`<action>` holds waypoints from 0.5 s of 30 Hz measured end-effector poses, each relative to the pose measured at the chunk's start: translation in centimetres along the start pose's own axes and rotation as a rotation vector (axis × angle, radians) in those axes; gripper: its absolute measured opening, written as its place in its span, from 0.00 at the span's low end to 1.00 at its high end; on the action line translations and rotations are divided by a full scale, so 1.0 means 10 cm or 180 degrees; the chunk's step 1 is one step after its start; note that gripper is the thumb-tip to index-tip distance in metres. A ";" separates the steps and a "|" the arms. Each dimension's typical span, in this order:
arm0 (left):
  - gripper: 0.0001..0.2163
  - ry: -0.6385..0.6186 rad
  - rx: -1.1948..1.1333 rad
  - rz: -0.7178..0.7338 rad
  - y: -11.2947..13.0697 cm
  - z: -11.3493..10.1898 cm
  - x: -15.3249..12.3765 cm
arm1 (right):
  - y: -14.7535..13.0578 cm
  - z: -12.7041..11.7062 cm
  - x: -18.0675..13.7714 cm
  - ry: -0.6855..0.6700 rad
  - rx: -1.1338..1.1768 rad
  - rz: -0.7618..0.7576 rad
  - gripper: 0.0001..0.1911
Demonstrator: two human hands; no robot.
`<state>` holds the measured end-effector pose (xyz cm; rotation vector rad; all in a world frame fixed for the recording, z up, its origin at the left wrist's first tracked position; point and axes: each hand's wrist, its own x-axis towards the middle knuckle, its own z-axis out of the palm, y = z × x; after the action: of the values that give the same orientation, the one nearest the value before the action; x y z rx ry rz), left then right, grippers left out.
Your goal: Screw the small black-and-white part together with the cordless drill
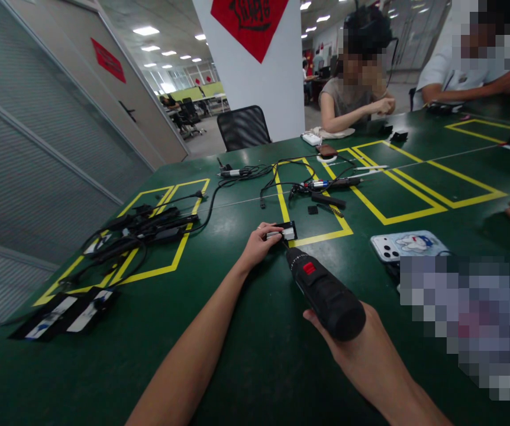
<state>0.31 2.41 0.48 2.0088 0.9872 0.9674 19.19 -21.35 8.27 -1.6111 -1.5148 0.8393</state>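
Note:
My right hand (365, 337) is wrapped round a black cordless drill (321, 290) with a red switch on top. The drill's front end points away from me, toward a small flat black piece with a white strip (289, 232) on the table. My left hand (261, 242) presses that piece down from its left side, fingers lying over it. The drill's tip is close to the piece's near edge; whether it touches I cannot tell. Behind the piece lie a small black block (312, 210) and a black bar (328, 201).
The green table (219, 355) carries yellow tape rectangles. Tangled black cables and adapters (148, 236) lie at left, with black-and-white flat pieces (89, 310) nearer me. A pen-like tool (326, 183) and cables lie farther back. A phone (408, 245) is at right. People sit across the table.

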 end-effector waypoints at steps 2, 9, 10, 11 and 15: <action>0.11 -0.0002 -0.0016 0.0000 -0.01 0.00 0.00 | 0.00 0.00 0.01 -0.0017 0.0030 -0.0004 0.07; 0.10 0.0001 -0.0012 -0.0001 -0.02 0.00 0.00 | -0.01 0.00 0.02 0.0009 0.0022 0.0007 0.10; 0.10 -0.0002 -0.0019 -0.0007 -0.01 0.00 0.01 | -0.02 0.00 0.02 0.0018 0.0014 0.0002 0.11; 0.11 -0.0009 -0.0026 -0.0014 -0.01 -0.01 0.01 | -0.02 0.00 0.02 0.0022 0.0006 -0.0002 0.12; 0.11 -0.0021 -0.0013 -0.0013 0.00 -0.01 0.01 | -0.04 0.00 0.02 0.0017 -0.0007 -0.0024 0.14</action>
<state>0.24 2.51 0.51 2.0048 0.9846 0.9592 19.06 -21.14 8.61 -1.6070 -1.5176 0.8290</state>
